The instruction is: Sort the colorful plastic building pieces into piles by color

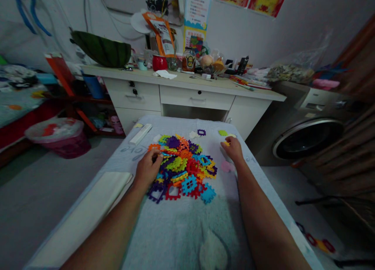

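A heap of colourful plastic interlocking tiles (184,166) lies on a table covered with a pale blue towel (181,231). My left hand (148,170) rests at the heap's left edge, its fingers curled on tiles there. My right hand (233,148) is to the right of the heap, fingers pinched on a yellow piece (227,143). Loose pieces lie apart: a purple tile (201,132), a green tile (222,132), a white one (193,135) and a pink one (227,167).
A white remote (141,134) lies at the towel's far left, a folded white cloth (88,211) at the near left. Behind stand a cluttered white desk (187,92), a washing machine (307,133) on the right and a pink bin (57,137) on the left.
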Action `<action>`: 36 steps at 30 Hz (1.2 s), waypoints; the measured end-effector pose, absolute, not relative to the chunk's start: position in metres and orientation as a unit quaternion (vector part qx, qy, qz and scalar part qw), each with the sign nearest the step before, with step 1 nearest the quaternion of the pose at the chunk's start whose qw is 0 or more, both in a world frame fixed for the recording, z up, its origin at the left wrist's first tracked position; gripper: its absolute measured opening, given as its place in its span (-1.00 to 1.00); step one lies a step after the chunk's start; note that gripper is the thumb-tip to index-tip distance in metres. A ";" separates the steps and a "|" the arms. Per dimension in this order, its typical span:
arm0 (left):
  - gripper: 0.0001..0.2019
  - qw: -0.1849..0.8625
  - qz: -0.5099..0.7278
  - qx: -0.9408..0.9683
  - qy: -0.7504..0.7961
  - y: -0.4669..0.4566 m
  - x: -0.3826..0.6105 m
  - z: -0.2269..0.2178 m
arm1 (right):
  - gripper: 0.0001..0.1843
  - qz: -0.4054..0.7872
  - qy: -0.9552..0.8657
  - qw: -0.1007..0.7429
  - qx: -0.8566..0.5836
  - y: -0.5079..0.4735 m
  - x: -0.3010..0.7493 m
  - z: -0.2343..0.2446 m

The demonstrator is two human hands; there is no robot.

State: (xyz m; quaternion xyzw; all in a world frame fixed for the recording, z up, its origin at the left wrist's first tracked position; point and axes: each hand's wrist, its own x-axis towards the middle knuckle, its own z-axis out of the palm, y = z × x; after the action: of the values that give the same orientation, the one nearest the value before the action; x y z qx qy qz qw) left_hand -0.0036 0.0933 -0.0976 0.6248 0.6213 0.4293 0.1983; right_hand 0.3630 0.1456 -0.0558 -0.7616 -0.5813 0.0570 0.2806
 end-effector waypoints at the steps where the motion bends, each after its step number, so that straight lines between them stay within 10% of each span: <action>1: -0.71 0.199 0.429 0.625 0.621 0.093 -0.004 -0.098 | -0.65 0.124 -0.625 0.280 -0.718 0.145 0.359 -0.050; 5: -0.70 0.202 0.429 0.628 0.617 0.093 -0.004 -0.096 | -0.74 0.325 -0.731 0.224 -0.556 0.141 0.333 -0.035; 13: -0.72 0.202 0.427 0.620 0.627 0.092 -0.002 -0.096 | -0.77 0.336 -0.758 0.130 -0.543 0.133 0.306 -0.034; 23: -0.72 0.207 0.430 0.618 0.625 0.091 -0.001 -0.092 | -0.75 0.464 -0.672 0.276 -0.507 0.126 0.334 -0.012; 28: -0.71 0.198 0.425 0.619 0.631 0.092 -0.002 -0.094 | -0.81 0.374 -0.654 0.353 -0.555 0.122 0.365 0.002; 36: -0.69 0.202 0.427 0.620 0.626 0.093 -0.003 -0.094 | -0.83 0.078 -0.650 0.248 -0.714 0.093 0.404 -0.026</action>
State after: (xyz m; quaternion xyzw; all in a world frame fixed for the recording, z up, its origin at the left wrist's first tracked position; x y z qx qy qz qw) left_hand -0.0027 0.0926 -0.0942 0.6202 0.6260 0.4272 0.2024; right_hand 0.4041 0.0933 -0.0257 -0.7144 -0.6497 0.0780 0.2478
